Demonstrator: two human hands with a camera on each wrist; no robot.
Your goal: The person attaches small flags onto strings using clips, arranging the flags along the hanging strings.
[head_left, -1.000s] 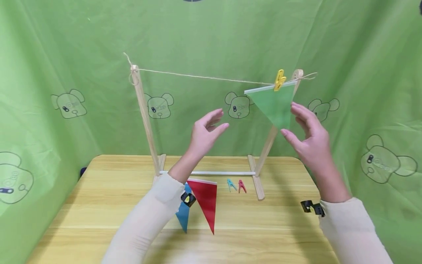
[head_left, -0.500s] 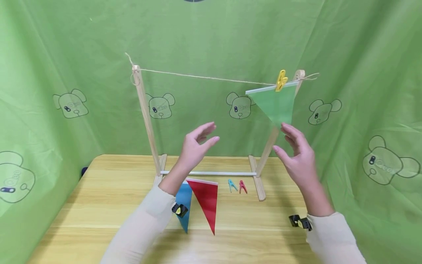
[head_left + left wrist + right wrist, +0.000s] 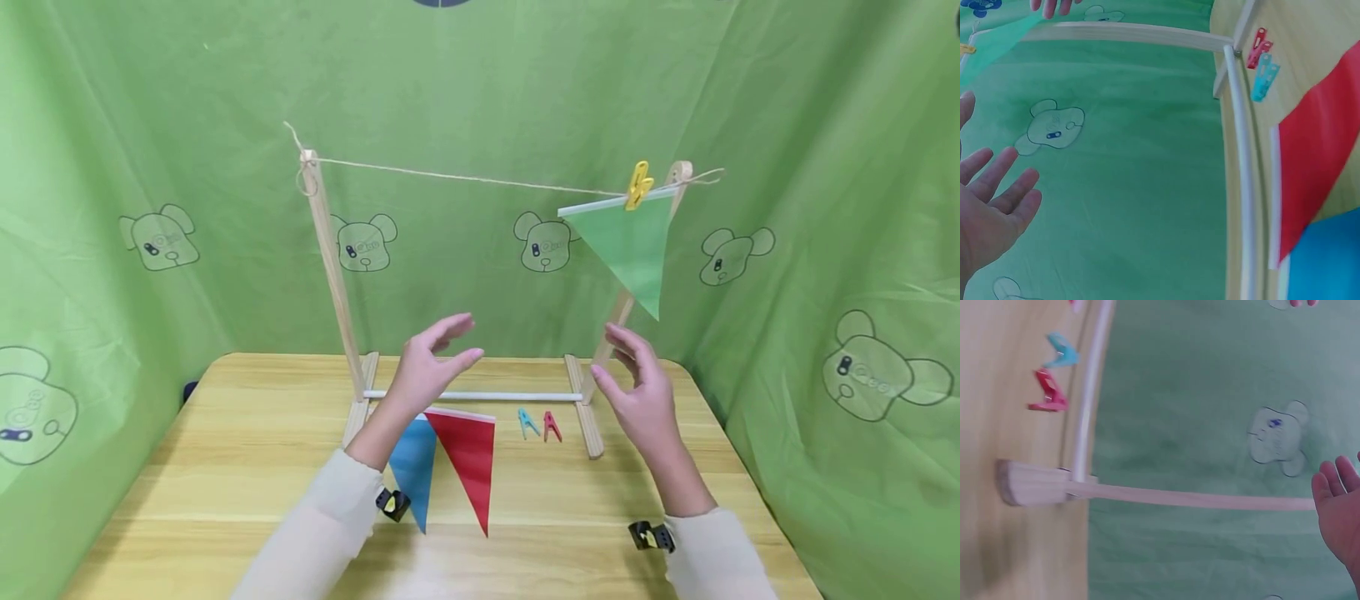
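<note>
Two hands stand apart in the head view: left hand (image 3: 423, 373) and right hand (image 3: 639, 393) have come down empty, the right one now clear of the green flag (image 3: 632, 243). This flag hangs on the string (image 3: 450, 176) by one yellow peg (image 3: 638, 190), so its fixing seems finished. In the left wrist view, the left hand is spread; red flag (image 3: 1316, 147) overlaps blue flag (image 3: 1329, 259) on the table (image 3: 1319, 37). In the right wrist view, the right hand is partly cut off; blue peg (image 3: 1060, 353) and red peg (image 3: 1050, 395) lie beside the white bar (image 3: 1089, 394), not yet used.
</note>
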